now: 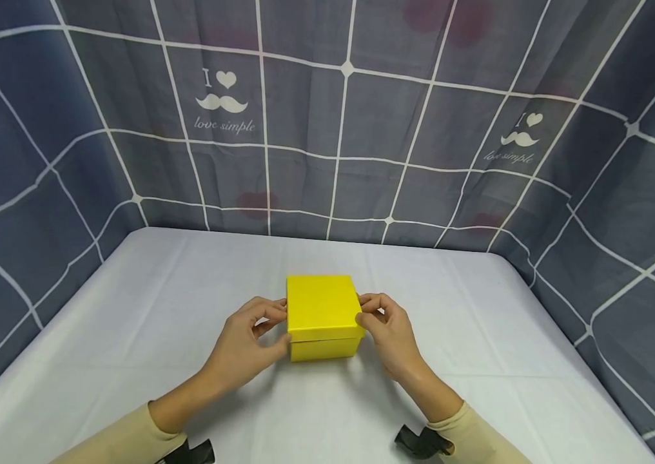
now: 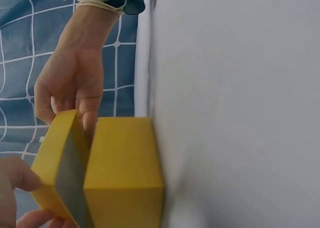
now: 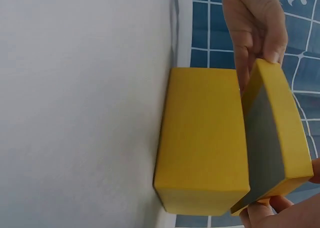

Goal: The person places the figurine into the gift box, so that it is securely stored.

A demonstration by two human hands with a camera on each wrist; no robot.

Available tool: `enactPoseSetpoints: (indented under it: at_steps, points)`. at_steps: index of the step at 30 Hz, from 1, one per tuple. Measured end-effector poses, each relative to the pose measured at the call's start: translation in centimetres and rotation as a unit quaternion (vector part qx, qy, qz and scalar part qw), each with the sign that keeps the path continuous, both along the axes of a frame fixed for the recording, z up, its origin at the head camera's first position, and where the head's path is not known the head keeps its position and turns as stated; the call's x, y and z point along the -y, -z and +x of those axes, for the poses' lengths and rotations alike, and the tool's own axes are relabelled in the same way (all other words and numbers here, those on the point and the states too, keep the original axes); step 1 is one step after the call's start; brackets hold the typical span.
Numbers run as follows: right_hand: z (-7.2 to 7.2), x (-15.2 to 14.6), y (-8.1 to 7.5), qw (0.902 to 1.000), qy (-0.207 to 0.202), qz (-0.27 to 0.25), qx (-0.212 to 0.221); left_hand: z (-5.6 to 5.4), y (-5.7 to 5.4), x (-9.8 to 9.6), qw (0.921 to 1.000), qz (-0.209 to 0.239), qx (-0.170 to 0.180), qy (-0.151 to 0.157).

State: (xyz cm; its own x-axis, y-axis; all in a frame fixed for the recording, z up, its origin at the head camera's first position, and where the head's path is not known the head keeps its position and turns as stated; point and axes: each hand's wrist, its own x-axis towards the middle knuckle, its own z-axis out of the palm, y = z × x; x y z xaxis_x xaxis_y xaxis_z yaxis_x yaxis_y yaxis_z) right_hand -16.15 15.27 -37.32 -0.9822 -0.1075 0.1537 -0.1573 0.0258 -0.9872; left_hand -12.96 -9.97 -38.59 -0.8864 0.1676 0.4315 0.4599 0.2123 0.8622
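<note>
A yellow box stands upright on the white table, its matching lid above it. Both wrist views show the lid lifted off and tilted over the box, with its grey inside visible through the gap. My left hand pinches the lid's left side, thumb toward the front. On the opposite side my right hand grips the lid, thumb near its front right corner. The far fingertips of both hands are partly hidden behind the lid in the head view.
A white cloth covers the table around the box. Dark grey-blue curtains with white grid lines surround the table's back and sides. Black straps with camera mounts sit at both wrists.
</note>
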Motion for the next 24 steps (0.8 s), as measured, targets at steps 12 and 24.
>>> enactPoseSetpoints:
  at_steps: [12, 24]
  points:
    - [-0.7, -0.2, 0.8, 0.9974, 0.029, 0.05, 0.043, 0.2, 0.9, -0.8, 0.9982, -0.016, 0.056, -0.013]
    - [-0.2, -1.0, 1.5, 0.995, 0.021, 0.054, 0.082, 0.0, 0.8, -1.2, 0.9967, -0.019, 0.079, -0.01]
